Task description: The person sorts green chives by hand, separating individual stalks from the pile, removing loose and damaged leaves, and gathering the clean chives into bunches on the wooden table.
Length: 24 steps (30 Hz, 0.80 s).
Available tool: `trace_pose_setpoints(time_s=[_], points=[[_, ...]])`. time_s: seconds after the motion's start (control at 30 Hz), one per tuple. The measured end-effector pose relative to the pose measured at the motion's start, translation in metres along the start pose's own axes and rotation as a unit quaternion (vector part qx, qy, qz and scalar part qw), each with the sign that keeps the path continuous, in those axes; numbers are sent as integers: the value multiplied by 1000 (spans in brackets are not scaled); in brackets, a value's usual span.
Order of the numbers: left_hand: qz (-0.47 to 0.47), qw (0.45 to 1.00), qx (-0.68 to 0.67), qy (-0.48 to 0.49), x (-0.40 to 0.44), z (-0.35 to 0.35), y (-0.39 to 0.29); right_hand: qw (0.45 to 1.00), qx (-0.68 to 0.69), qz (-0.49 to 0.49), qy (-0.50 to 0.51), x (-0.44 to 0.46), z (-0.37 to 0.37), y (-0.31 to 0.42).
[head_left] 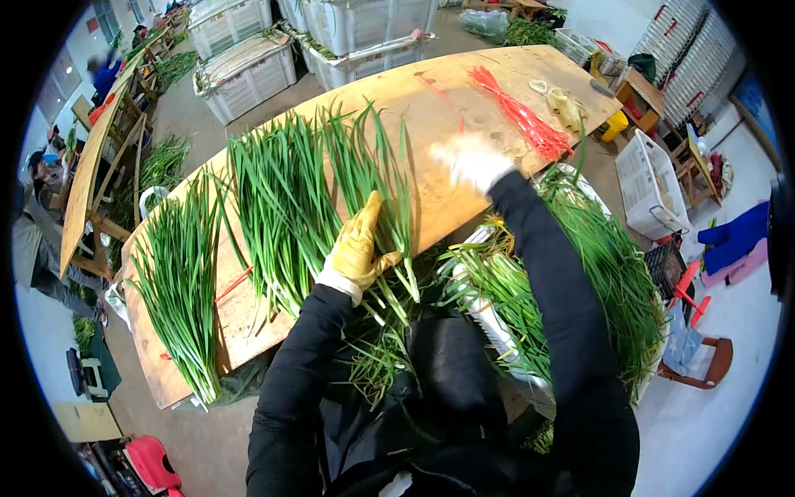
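My left hand (358,247), in a yellow glove, lies over a small bunch of green onions (364,157) near the table's front edge. Its thumb and fingers are on either side of some stalks, whose pale ends stick out below. My right hand (472,163) is over the table to the right, in a whitish glove; motion smears it, so its fingers cannot be made out. Left of my left hand lies a larger pile of green onions (277,199). At the table's left end is a separate bunch (178,290), beside a red strip.
Red ties (522,114) lie on the wooden table (447,79), near a yellowish glove (566,108). To my right stands a white crate (497,327) heaped with greens (609,273). Stacked white crates (247,79) stand behind the table; people are at another table to the left.
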<state>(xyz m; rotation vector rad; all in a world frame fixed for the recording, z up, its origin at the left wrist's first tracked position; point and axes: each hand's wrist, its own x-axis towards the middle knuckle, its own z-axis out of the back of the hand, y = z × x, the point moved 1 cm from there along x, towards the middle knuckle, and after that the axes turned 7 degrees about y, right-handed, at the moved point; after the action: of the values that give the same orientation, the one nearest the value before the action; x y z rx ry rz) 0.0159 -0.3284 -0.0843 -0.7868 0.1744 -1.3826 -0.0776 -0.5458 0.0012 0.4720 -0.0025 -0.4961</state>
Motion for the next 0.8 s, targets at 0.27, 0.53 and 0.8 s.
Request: trace_pose_setpoints(time_s=[0.27,0.53,0.8], points=[[-22,1000,4,-14,-4,-2,15,975,196,-80,69,-71,-104,17],[170,958,-233,-4,-12,-11,-39,921,388,-9,21,-89,-83,7],[311,678,-659,100,-45,-41,-53,905,317,15,-283,-95,-53,18]])
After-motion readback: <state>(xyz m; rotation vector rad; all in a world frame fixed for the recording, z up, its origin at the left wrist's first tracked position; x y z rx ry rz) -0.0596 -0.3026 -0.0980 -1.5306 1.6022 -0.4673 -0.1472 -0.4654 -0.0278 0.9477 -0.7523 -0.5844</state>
